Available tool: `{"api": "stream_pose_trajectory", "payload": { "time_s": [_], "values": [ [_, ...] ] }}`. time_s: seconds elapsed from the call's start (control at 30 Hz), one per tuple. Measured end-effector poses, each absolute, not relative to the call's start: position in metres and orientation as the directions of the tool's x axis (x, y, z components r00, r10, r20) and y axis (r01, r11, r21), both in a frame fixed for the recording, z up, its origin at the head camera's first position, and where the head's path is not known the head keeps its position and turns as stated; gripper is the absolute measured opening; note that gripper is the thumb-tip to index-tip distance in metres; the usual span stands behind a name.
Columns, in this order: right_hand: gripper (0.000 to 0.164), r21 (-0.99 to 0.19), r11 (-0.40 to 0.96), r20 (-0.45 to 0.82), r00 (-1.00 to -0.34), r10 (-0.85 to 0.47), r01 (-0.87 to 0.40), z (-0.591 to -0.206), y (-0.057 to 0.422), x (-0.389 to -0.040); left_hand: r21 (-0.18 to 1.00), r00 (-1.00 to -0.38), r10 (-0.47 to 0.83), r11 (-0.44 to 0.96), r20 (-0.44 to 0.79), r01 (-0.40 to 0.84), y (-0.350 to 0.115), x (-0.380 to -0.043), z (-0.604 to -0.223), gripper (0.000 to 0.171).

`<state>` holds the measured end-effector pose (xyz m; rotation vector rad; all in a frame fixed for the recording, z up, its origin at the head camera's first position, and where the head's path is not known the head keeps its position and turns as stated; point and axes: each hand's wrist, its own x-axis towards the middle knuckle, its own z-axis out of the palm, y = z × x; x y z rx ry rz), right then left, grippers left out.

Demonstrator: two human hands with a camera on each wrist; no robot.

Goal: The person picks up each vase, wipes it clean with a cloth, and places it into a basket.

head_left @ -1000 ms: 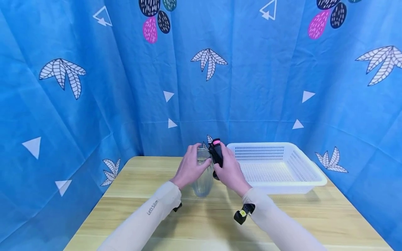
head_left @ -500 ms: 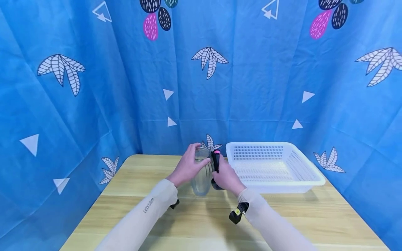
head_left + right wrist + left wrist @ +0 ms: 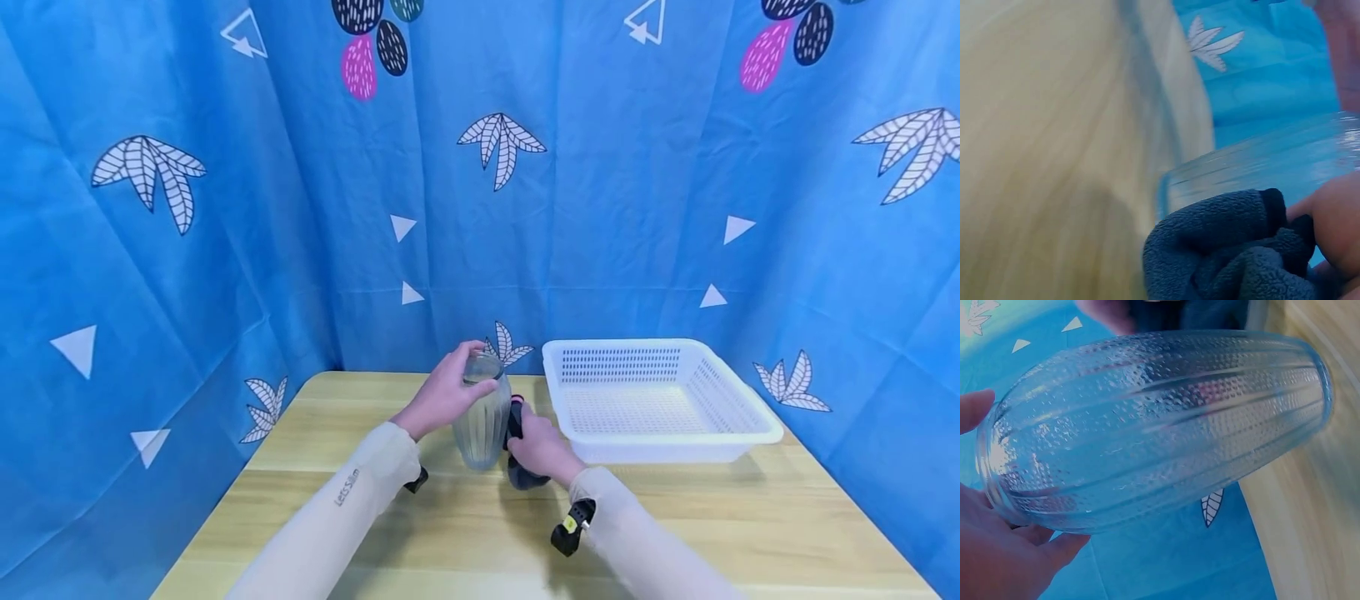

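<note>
Clear ribbed glass vase (image 3: 482, 425), wider above and tapering to the base, roughly upright; contact with the pale wood-grain table (image 3: 480, 550) below not to be told. At the vase's mouth: left hand (image 3: 448, 392), grip pinching the neck between thumb and fingers. Just right of the vase's lower part: right hand (image 3: 543, 444), grip curled round a bunched dark grey fleecy cloth (image 3: 1222, 244) with black edging; contact between cloth and vase not certain. Farther right of the vase: white rectangular plastic basket (image 3: 660, 452) with perforated walls. Behind the vase: blue fabric curtain (image 3: 637, 208) with white leaf prints. Step in hand, as judged: wiping the vase's outer wall. Next move, as judged: calling for a steady hold at the neck, light pressure along the ribs, and care against tipping.
</note>
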<state>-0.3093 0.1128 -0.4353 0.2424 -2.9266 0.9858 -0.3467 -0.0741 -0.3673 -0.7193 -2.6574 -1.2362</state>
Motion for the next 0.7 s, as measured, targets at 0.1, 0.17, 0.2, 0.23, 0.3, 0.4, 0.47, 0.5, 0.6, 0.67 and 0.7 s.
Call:
{"api": "stream_pose_trajectory", "payload": {
  "time_s": [0.1, 0.17, 0.2, 0.23, 0.3, 0.4, 0.47, 0.5, 0.6, 0.67, 0.7],
  "values": [
    [0.068, -0.662, 0.724, 0.146, -0.981, -0.128, -0.193, -0.419, 0.117, -0.309, 0.691, -0.865, 0.397, 0.532, 0.306, 0.489, -0.074, -0.349, -0.366, 0.064],
    [0.07, -0.692, 0.686, 0.201, -0.972, -0.118, -0.226, -0.409, 0.119, -0.307, 0.684, -0.857, 0.406, 0.527, 0.318, 0.504, -0.074, -0.35, -0.367, 0.063],
    [0.073, -0.703, 0.666, 0.232, -0.966, -0.114, -0.248, -0.404, 0.119, -0.307, 0.681, -0.853, 0.408, 0.525, 0.325, 0.51, -0.074, -0.35, -0.367, 0.062],
    [0.075, -0.709, 0.651, 0.265, -0.958, -0.111, -0.271, -0.4, 0.119, -0.306, 0.677, -0.852, 0.407, 0.528, 0.328, 0.513, -0.074, -0.351, -0.368, 0.062],
    [0.078, -0.705, 0.632, 0.333, -0.937, -0.105, -0.321, -0.394, 0.119, -0.306, 0.672, -0.85, 0.404, 0.528, 0.339, 0.519, -0.073, -0.351, -0.369, 0.063],
    [0.081, -0.693, 0.619, 0.385, -0.915, -0.118, -0.371, -0.39, 0.118, -0.306, 0.667, -0.85, 0.399, 0.532, 0.345, 0.521, -0.073, -0.352, -0.37, 0.065],
    [0.084, -0.688, 0.624, 0.381, -0.916, -0.124, -0.37, -0.392, 0.116, -0.307, 0.664, -0.847, 0.397, 0.532, 0.353, 0.526, -0.072, -0.353, -0.371, 0.065],
    [0.086, -0.689, 0.628, 0.369, -0.921, -0.127, -0.363, -0.394, 0.115, -0.308, 0.661, -0.846, 0.396, 0.533, 0.357, 0.529, -0.072, -0.353, -0.371, 0.065],
    [0.093, -0.701, 0.626, 0.343, -0.931, -0.124, -0.342, -0.404, 0.113, -0.308, 0.658, -0.845, 0.39, 0.534, 0.366, 0.531, -0.071, -0.351, -0.372, 0.067],
    [0.095, -0.718, 0.615, 0.329, -0.938, -0.113, -0.326, -0.411, 0.111, -0.308, 0.661, -0.851, 0.386, 0.539, 0.357, 0.522, -0.07, -0.348, -0.374, 0.069],
    [0.095, -0.721, 0.615, 0.319, -0.941, -0.112, -0.318, -0.416, 0.111, -0.307, 0.663, -0.853, 0.384, 0.541, 0.352, 0.517, -0.07, -0.347, -0.376, 0.07]
  ]
}}
